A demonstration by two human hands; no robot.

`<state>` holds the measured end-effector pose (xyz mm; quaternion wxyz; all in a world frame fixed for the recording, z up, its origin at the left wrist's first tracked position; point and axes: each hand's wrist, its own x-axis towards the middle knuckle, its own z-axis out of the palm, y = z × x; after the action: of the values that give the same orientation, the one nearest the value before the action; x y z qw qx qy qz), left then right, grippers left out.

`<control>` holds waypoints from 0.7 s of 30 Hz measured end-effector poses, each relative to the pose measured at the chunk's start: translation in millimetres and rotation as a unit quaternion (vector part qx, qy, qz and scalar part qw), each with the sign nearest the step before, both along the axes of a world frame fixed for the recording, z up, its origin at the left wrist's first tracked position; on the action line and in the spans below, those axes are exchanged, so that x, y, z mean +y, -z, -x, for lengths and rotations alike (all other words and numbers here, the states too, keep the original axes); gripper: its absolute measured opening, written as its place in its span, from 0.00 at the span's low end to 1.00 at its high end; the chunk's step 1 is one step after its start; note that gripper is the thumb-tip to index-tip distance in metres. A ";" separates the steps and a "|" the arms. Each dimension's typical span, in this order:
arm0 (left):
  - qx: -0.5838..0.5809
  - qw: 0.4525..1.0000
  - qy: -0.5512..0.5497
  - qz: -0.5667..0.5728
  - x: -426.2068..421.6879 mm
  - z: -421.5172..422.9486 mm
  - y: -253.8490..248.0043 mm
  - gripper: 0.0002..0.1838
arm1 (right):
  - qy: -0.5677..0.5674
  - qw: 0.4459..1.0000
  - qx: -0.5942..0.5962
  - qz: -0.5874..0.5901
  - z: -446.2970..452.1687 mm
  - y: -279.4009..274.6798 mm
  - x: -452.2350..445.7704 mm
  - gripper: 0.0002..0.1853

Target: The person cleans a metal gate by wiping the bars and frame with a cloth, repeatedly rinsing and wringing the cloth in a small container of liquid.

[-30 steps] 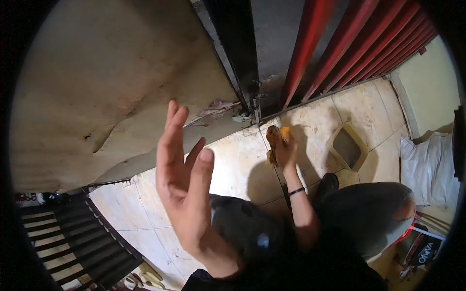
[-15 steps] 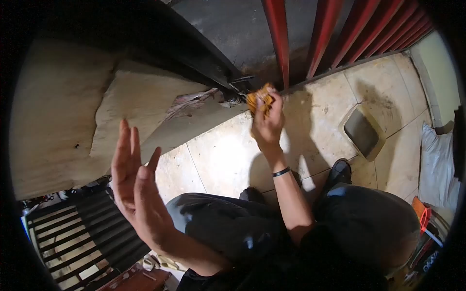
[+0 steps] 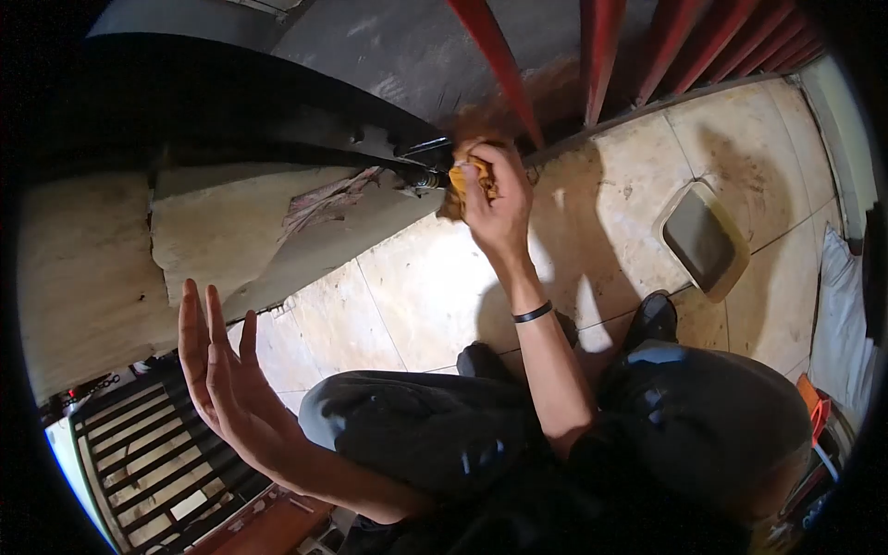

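Floor of stained cream tiles (image 3: 407,287) stretches beside a long black metal beam (image 3: 277,106). The left hand (image 3: 227,379) is raised open; the right hand (image 3: 502,203) grips a crumpled orange-yellow cloth (image 3: 461,181) near the beam's end.

Two hands: left hand (image 3: 231,398), right hand (image 3: 502,205). One orange cloth (image 3: 474,181). One black wristband (image 3: 533,313). Two shoes (image 3: 655,320). One beige tray (image 3: 700,236). One white sack (image 3: 844,319). At least five red bars (image 3: 601,65).

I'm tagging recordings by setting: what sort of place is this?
Probably an entryway or patio, though uncertain: stained floor tiles and red bars along their edge suggest it.
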<state>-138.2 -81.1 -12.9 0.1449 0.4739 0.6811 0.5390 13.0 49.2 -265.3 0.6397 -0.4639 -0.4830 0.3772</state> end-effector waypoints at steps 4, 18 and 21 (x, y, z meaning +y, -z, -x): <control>-0.014 1.000 -0.009 -0.009 8.8 3.2 8.1 0.29 | -0.004 0.998 -0.061 0.029 7.0 60.6 -3.9 0.08; 0.010 0.998 -0.039 -0.038 -27.3 14.3 -9.6 0.30 | 0.057 0.866 0.329 0.371 66.4 166.6 -10.8 0.21; -0.006 0.998 -0.034 -0.057 -37.2 24.7 -8.1 0.31 | 0.002 0.830 0.400 0.389 34.0 73.5 -20.7 0.17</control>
<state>-162.8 -118.3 -4.8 0.1037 0.4545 0.6640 0.5846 -21.0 28.5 -338.8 0.5444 -0.4841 0.0027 0.6850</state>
